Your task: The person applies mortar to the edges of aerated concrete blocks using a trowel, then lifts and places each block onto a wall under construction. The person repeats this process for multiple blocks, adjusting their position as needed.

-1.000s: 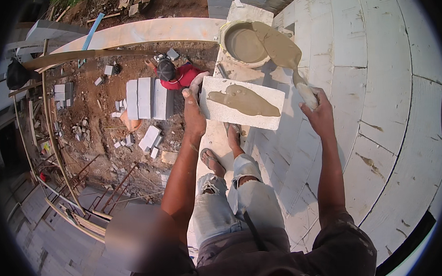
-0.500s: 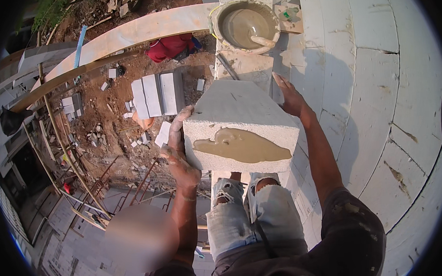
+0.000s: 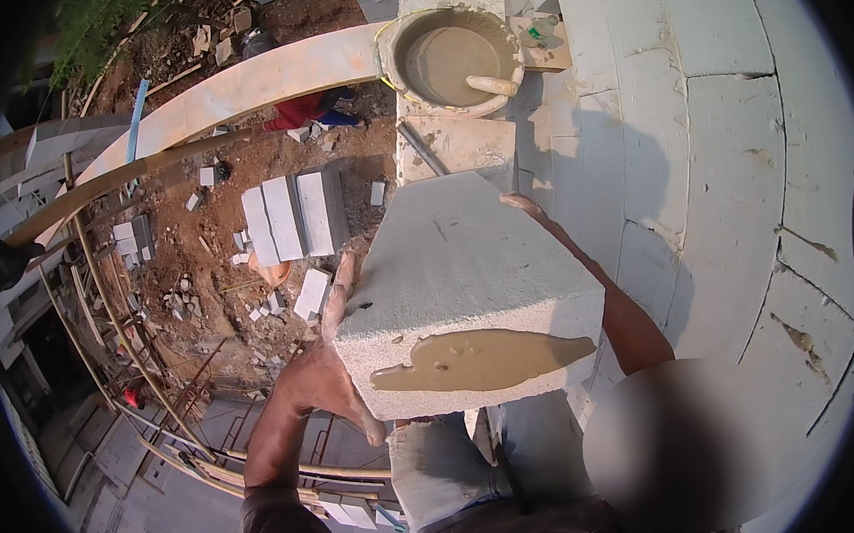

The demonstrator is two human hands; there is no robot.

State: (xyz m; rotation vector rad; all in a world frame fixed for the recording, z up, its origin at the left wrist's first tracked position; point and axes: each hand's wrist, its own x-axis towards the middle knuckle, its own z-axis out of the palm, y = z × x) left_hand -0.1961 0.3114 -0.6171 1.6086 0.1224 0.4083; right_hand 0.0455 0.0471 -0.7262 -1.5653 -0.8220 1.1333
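Between my two hands hangs a large pale grey aerated concrete block (image 3: pixel 474 255), tilted above my legs. Wet grey-brown mortar (image 3: pixel 479 361) is smeared along its near end face. My left hand (image 3: pixel 329 371) grips the block's left side, its fingers up the edge and thumb low by the near corner. At the far right edge my right hand (image 3: pixel 531 212) is closed against the block, its palm partly hidden behind it. Beyond the block, a bucket of mortar (image 3: pixel 449 61) stands on the wall top with a mortar-coated handle (image 3: pixel 492 85) over its rim.
A grey metal bar (image 3: pixel 422 149) lies on the narrow wall top (image 3: pixel 469 136). To the right rises a block wall (image 3: pixel 728 187). Down on the left are stacked blocks (image 3: pixel 294 215), rubble, bamboo poles (image 3: pixel 129 308) and a curved plank (image 3: pixel 247 79). A person in red (image 3: pixel 301 110) is below the plank.
The block has come nearer to me and sits lower in view. My right hand, stretched out along its side before, now curls over its far right edge. The person in red has shifted.
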